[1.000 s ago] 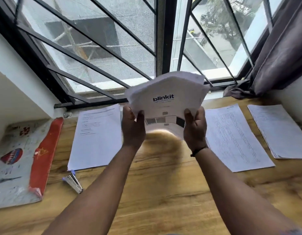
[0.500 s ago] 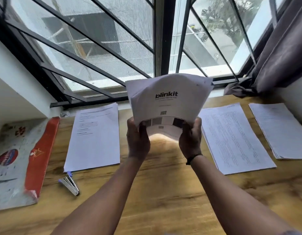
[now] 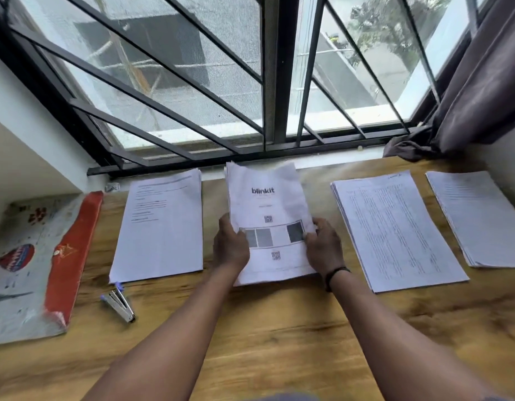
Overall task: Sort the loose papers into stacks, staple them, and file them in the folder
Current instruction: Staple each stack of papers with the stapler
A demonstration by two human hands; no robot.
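A stack of papers with a "blinkit" heading (image 3: 268, 198) lies nearly flat on the wooden desk (image 3: 279, 328) in the middle. My left hand (image 3: 231, 247) grips its left edge and my right hand (image 3: 323, 247) grips its right edge, thumbs on top. Three other paper stacks lie on the desk: one to the left (image 3: 160, 230), one to the right (image 3: 395, 230) and one at the far right (image 3: 482, 218). A small silver stapler with blue ends (image 3: 118, 302) lies near the left stack's front corner. The folder (image 3: 30, 264), white with a red spine, lies at the far left.
A barred window (image 3: 250, 82) runs along the back of the desk. A dark curtain (image 3: 467, 96) hangs at the back right, its end bunched on the sill. A white wall ledge (image 3: 24, 157) stands at the left.
The blinkit stack, held upright and bowed above the desk before, has come down flat onto the desk between the left and right stacks. Both hands came down with it.
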